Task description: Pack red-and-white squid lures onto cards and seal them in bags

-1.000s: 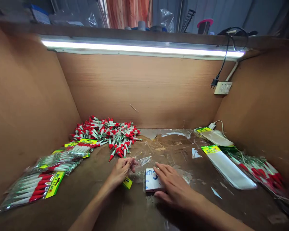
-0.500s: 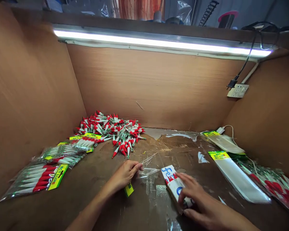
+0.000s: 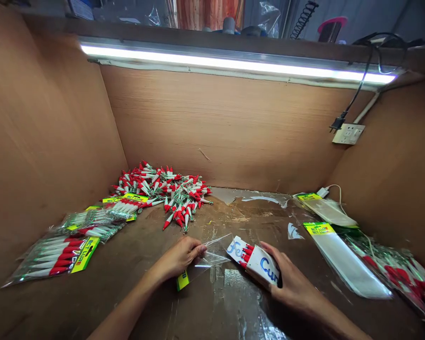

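My left hand [image 3: 184, 257] pinches a clear plastic bag [image 3: 212, 257] with a yellow-green header [image 3: 183, 280]; the bag's mouth gapes to the right. My right hand [image 3: 286, 278] is wrapped round a white box-like holder [image 3: 264, 267] with blue handwriting on it. Several red-tipped fishing lures [image 3: 247, 255] poke out of the holder's near-left end, close to the bag's mouth. Whether the holder's tip touches the bag I cannot tell. Behind my left hand lies a heap of red and white lures [image 3: 163, 189].
Filled lure packets [image 3: 56, 257] lie on the left. Flat bags with yellow-green headers [image 3: 347, 259] lie on the right, beside more packed lures [image 3: 407, 274]. A plug [image 3: 337, 123] hangs near the wall socket [image 3: 349, 134]. Wooden panels enclose the brown worktop [image 3: 184, 316].
My right hand has closed round the holder and turned it, lifting it toward the bag. The lure tips show more plainly. My left hand keeps its pinch, and the bag's mouth looks wider.
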The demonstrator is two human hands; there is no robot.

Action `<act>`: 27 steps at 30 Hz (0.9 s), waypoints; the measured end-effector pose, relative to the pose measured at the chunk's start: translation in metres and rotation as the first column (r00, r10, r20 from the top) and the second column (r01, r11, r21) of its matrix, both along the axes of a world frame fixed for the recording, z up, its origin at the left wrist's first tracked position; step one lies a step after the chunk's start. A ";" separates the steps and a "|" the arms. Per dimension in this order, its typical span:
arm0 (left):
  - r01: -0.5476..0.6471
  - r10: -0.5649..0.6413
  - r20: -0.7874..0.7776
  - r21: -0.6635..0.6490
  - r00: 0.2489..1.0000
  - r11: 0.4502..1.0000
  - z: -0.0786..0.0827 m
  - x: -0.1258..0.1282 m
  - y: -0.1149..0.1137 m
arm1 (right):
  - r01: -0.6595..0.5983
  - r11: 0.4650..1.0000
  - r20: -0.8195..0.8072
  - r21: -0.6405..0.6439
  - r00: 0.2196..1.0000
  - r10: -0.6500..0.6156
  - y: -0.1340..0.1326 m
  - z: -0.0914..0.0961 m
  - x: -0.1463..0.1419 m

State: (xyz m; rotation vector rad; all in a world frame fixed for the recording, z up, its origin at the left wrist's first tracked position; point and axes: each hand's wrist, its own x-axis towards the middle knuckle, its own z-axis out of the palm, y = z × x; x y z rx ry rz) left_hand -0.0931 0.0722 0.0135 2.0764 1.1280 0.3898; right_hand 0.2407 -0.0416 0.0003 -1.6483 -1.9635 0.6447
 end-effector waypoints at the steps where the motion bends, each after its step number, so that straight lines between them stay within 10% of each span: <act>1: 0.006 -0.006 -0.006 -0.006 1.000 1.000 0.001 0.000 -0.001 | -0.019 1.000 -0.036 -0.003 0.999 0.019 0.002 0.003 0.003; 7: 0.054 -0.052 -0.097 0.017 0.994 0.998 0.006 0.000 -0.006 | -0.267 0.963 -0.042 0.035 0.962 0.268 0.015 0.024 0.004; 15: 0.105 0.025 -0.222 0.555 0.975 0.825 0.009 0.006 -0.014 | -0.459 0.889 -0.029 -0.010 0.888 0.458 0.037 0.027 -0.010; 21: 0.081 -0.009 -0.172 0.415 0.985 0.906 0.002 0.037 -0.042 | -0.401 0.916 -0.028 -0.023 0.916 0.400 0.031 0.015 -0.017; 27: 0.085 0.020 -0.192 0.524 0.981 0.847 -0.006 0.060 -0.066 | -0.398 0.918 -0.008 -0.009 0.918 0.398 0.025 0.016 -0.025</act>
